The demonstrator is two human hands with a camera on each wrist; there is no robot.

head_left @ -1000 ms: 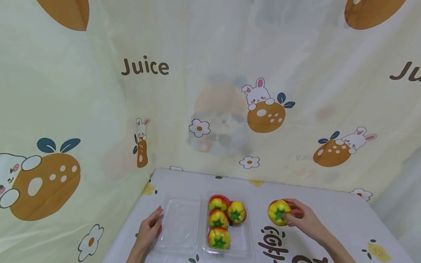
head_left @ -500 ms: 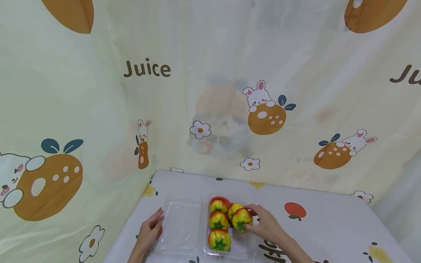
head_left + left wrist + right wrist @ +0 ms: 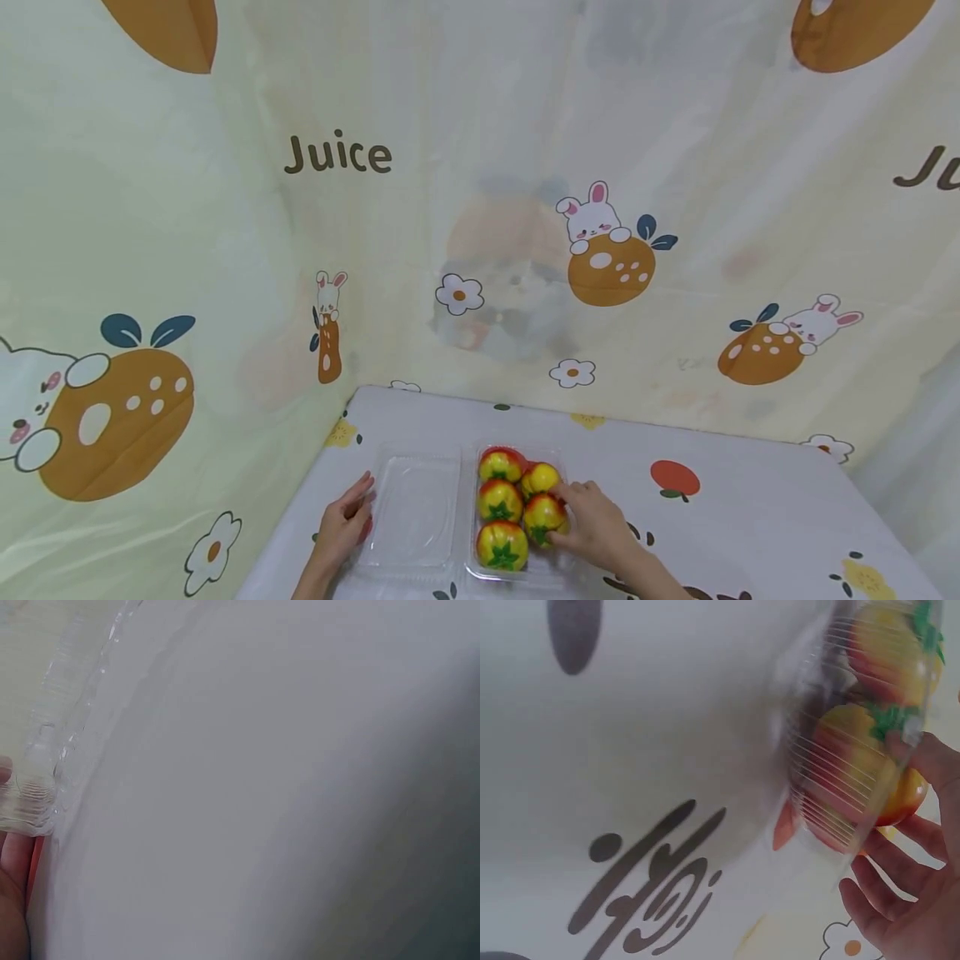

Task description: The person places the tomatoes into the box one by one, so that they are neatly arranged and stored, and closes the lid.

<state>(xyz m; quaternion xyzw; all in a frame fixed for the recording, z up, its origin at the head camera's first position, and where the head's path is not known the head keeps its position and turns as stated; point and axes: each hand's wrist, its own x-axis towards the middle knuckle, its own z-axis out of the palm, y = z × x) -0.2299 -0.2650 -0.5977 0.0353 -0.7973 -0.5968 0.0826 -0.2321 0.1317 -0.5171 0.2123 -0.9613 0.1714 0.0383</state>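
Note:
A clear plastic clamshell box lies opened out, its base (image 3: 525, 577) on the right and its lid (image 3: 414, 508) on the left. Three yellow-and-red persimmons with green calyxes fill the base's left column, the front one (image 3: 502, 547) nearest me. Another persimmon (image 3: 542, 478) sits at the right rear. My right hand (image 3: 598, 525) holds a persimmon (image 3: 543, 518) inside the base, just in front of that one. In the right wrist view, my thumb lies by the calyx of the held persimmon (image 3: 847, 750). My left hand (image 3: 341, 529) is at the lid's left edge, fingers relaxed.
A white printed cloth (image 3: 750, 500) covers the table, with a printed red fruit (image 3: 675, 478) right of the box. Patterned curtains (image 3: 495, 250) stand behind the table and along its left side.
My right hand has carried the persimmon leftward from the cloth on the right and down into the base's right column. My left hand stays by the lid.

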